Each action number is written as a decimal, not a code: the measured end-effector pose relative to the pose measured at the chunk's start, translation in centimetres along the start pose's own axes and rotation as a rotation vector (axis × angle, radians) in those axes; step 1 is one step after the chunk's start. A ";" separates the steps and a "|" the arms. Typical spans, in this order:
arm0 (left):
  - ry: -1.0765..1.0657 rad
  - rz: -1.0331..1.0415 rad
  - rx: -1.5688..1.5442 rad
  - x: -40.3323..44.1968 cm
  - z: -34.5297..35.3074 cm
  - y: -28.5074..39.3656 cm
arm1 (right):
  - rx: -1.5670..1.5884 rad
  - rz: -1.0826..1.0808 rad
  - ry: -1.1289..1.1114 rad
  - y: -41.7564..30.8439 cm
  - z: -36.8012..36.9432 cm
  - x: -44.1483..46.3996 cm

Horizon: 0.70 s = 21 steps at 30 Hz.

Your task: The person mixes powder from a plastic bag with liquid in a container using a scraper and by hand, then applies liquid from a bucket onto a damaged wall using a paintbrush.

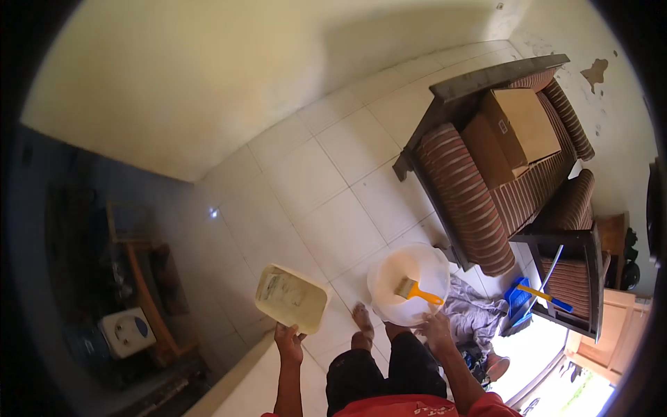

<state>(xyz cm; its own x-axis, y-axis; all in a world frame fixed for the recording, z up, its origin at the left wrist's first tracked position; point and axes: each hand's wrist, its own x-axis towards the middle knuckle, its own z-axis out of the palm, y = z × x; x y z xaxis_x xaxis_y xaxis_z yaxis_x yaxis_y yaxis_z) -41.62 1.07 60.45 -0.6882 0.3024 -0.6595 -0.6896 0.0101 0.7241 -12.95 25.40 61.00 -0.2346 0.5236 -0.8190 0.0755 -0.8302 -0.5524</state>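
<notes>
My left hand (289,339) grips the near edge of a shallow rectangular tray (293,299), cream-coloured with grey smears on its bottom. My right hand (437,333) is closed on the rim of a round white bucket (438,267), its fingers partly hidden by the bucket wall. Inside the bucket lies a paintbrush (421,293) with an orange-yellow handle, which points toward my right hand. The tray and the bucket are held apart, both above the tiled floor in front of my legs.
A striped sofa (465,194) with a cardboard box (531,125) on it stands at the right. Crumpled grey cloth (476,309) lies beside the bucket, near a blue dustpan (517,302). At the left, a white appliance (128,331) stands past a wall edge; a bright doorway opens lower right.
</notes>
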 end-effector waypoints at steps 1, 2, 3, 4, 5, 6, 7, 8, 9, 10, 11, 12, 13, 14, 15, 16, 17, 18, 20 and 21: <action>-0.012 -0.001 0.014 1.3 0.8 1.3 | 0.017 -0.002 0.007 -1.3 1.4 1.3; -0.001 0.001 0.016 2.6 1.5 2.6 | -0.036 -0.006 -0.016 -2.4 2.8 2.7; 0.017 0.005 0.015 3.8 2.5 3.9 | -0.094 -0.009 -0.044 -4.1 4.5 4.0; 0.023 0.000 0.000 4.8 3.2 4.9 | -0.091 -0.010 -0.047 -5.5 5.8 5.2; 0.024 0.001 0.003 5.7 4.2 5.8 | -0.083 -0.010 -0.088 -7.0 7.2 6.3; 0.030 0.015 0.001 7.3 5.3 6.7 | -0.070 -0.021 -0.133 -8.9 9.0 8.2; 0.041 0.019 0.009 8.6 6.1 7.8 | -0.060 -0.019 -0.132 -10.6 10.8 9.8; 0.078 0.004 -0.024 10.0 7.0 8.4 | -0.084 -0.038 -0.125 -12.4 12.4 11.4; 0.086 -0.008 -0.016 11.1 7.6 8.9 | -0.113 -0.049 -0.117 -14.1 13.9 12.5; 0.092 -0.005 -0.007 12.6 8.4 9.6 | -0.073 -0.030 -0.121 -16.2 15.9 13.5; 0.088 0.010 -0.002 14.5 9.6 10.4 | -0.071 -0.033 -0.122 -18.0 17.5 15.3; 0.087 0.009 0.004 15.7 11.2 11.7 | -0.082 -0.039 -0.113 -19.4 18.9 16.9; 0.087 -0.002 0.037 16.8 13.0 13.1 | -0.085 -0.041 -0.095 -20.7 20.2 18.2; 0.075 -0.012 0.073 18.4 14.9 14.5 | -0.065 -0.051 -0.109 -22.2 21.4 19.6; 0.053 -0.022 0.091 20.1 16.3 15.7 | -0.045 -0.055 -0.087 -23.9 23.0 20.6; 0.048 -0.038 0.111 21.7 17.8 16.7 | 0.016 -0.075 -0.065 -25.7 24.7 21.6; 0.041 -0.053 0.133 23.5 19.3 17.8 | 0.078 -0.097 -0.041 -27.7 26.1 22.6; 0.016 -0.063 0.155 25.2 20.1 18.5 | 0.062 -0.111 -0.028 -29.4 27.2 23.4; 0.000 -0.084 0.257 29.2 22.2 20.4 | 0.126 -0.136 -0.021 -32.5 29.3 24.7; -0.052 -0.080 0.274 31.8 24.3 21.5 | 0.159 -0.177 -0.045 -34.4 30.3 26.2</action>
<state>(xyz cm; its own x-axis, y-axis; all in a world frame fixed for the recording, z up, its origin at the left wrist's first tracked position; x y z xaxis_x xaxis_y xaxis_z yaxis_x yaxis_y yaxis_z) -72.85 34.06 60.00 -0.6167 0.3383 -0.7108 -0.6497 0.2910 0.7023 -51.05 61.93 63.22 -0.2733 0.6580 -0.7017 -0.1237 -0.7475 -0.6527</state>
